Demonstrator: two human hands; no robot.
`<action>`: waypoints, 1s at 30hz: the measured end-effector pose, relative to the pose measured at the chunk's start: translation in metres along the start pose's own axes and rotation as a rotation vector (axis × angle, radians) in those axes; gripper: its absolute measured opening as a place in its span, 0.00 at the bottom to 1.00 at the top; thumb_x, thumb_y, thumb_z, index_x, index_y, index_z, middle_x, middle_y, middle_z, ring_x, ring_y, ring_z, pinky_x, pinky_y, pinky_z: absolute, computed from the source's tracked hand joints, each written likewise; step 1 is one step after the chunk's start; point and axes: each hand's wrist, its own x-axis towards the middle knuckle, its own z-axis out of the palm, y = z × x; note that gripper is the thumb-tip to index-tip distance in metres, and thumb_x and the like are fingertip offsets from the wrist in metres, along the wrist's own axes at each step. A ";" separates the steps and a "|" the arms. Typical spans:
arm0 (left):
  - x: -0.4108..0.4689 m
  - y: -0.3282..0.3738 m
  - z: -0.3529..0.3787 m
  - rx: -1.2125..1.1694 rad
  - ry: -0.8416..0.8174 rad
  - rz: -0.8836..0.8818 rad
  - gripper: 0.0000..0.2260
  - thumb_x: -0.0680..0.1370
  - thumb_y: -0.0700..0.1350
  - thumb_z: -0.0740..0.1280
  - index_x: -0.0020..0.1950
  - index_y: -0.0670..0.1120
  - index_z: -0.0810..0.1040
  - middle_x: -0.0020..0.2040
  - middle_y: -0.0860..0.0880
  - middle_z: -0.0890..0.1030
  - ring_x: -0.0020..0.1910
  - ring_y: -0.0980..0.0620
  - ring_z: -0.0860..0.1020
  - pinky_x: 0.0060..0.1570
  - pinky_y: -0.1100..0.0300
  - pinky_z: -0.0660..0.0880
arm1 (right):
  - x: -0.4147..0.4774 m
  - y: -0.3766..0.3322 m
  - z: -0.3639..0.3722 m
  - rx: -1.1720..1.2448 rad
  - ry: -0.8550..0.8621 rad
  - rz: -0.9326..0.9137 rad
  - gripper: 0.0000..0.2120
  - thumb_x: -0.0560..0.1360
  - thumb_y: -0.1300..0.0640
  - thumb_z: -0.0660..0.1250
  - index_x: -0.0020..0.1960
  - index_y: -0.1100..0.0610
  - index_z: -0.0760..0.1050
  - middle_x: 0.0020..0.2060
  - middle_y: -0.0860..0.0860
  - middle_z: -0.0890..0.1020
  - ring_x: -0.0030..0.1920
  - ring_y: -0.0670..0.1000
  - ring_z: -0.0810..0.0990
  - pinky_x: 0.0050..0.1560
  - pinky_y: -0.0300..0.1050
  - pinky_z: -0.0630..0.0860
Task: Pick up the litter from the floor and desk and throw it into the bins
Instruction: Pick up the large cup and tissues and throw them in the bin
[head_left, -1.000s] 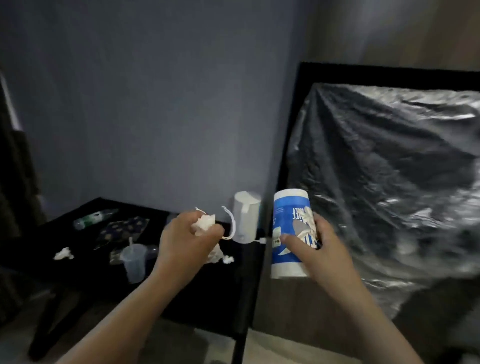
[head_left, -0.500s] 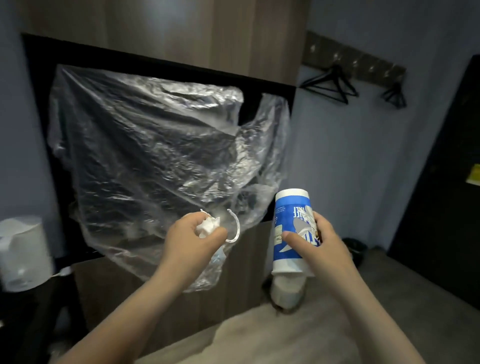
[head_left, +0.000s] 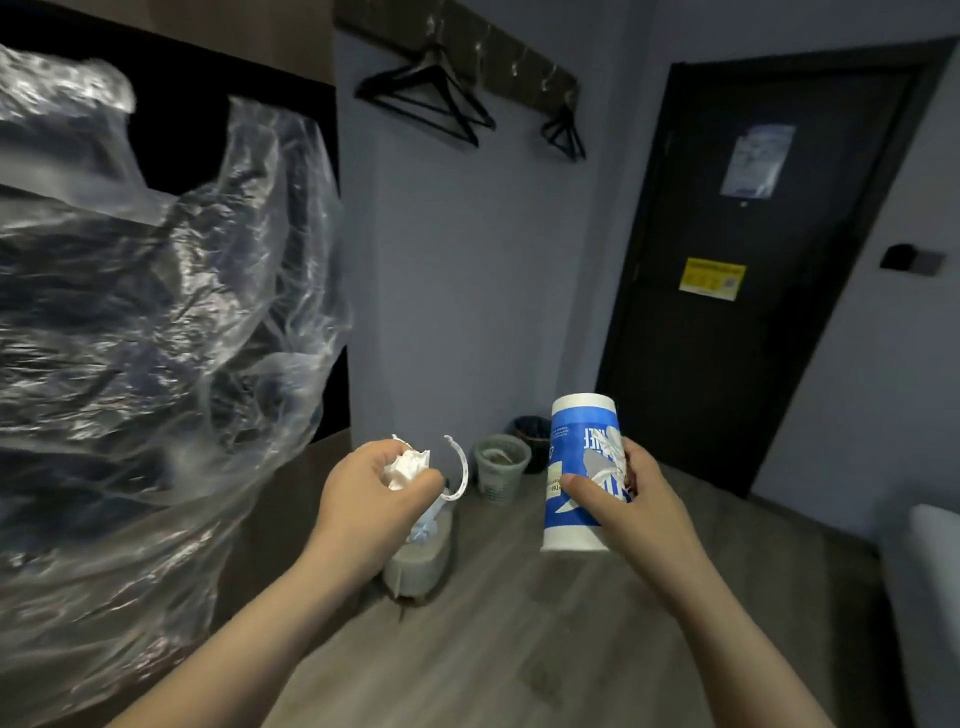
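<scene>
My left hand is closed around crumpled white tissue, with a curved white plastic strip sticking out to the right. My right hand grips a blue and white paper cup held upright. On the floor ahead stand three bins: a light one just below my left hand, a pale mesh one further back, and a dark one by the wall, partly hidden behind the cup.
Clear plastic sheeting hangs over a dark unit on the left. Black hangers hang on a wall rack. A dark door is on the right. A white furniture edge sits at the far right on the wood floor.
The view has swung right, away from the black desk and past the plastic sheeting, to the corner with the bins and the door. Both hands keep the same hold on their litter.
</scene>
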 end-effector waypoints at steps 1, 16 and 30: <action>0.013 -0.005 0.011 -0.009 -0.020 0.007 0.15 0.63 0.49 0.64 0.34 0.36 0.71 0.23 0.54 0.68 0.22 0.58 0.65 0.28 0.66 0.64 | 0.013 0.005 -0.001 -0.004 0.022 0.009 0.17 0.67 0.51 0.74 0.49 0.38 0.71 0.41 0.37 0.82 0.40 0.37 0.82 0.40 0.37 0.76; 0.243 -0.085 0.151 -0.105 -0.305 -0.004 0.10 0.70 0.35 0.66 0.31 0.41 0.68 0.17 0.54 0.68 0.17 0.58 0.65 0.20 0.72 0.61 | 0.242 0.057 0.013 0.002 0.187 0.200 0.12 0.68 0.46 0.73 0.48 0.42 0.72 0.44 0.46 0.84 0.40 0.46 0.85 0.44 0.47 0.82; 0.413 -0.148 0.381 -0.169 -0.367 -0.160 0.12 0.59 0.52 0.65 0.30 0.44 0.69 0.20 0.53 0.70 0.19 0.56 0.67 0.21 0.66 0.64 | 0.489 0.173 -0.081 0.033 0.191 0.294 0.24 0.67 0.44 0.74 0.58 0.45 0.68 0.47 0.47 0.82 0.40 0.46 0.85 0.38 0.41 0.79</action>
